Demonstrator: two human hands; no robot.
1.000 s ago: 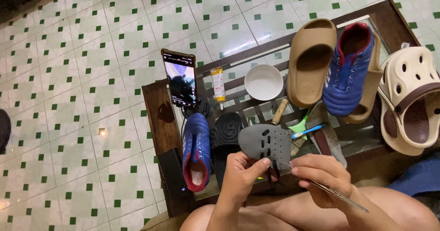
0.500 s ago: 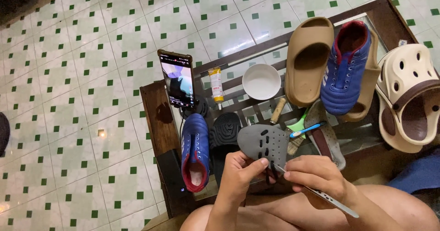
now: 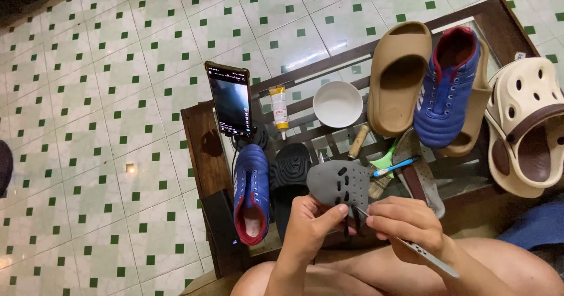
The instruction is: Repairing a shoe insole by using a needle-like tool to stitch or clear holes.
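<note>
The left hand (image 3: pixel 311 225) pinched a grey perforated shoe piece (image 3: pixel 342 183) between thumb and fingers. Just right of those fingers, the right hand (image 3: pixel 405 225) gripped a thin metal tool (image 3: pixel 426 254), its tip touching the piece's lower edge.

Right hand (image 3: pixel 405 224) slid left toward grey clog (image 3: pixel 343 183); metal tool (image 3: pixel 411 246) tip now at clog's lower edge, just beside left thumb. Tool handle lower and flatter across thigh. Left hand (image 3: pixel 314 225) thumb shifted up along clog edge. Camera view drifted slightly; table (image 3: pixel 202 155) items sit a little lower in frame.
</note>
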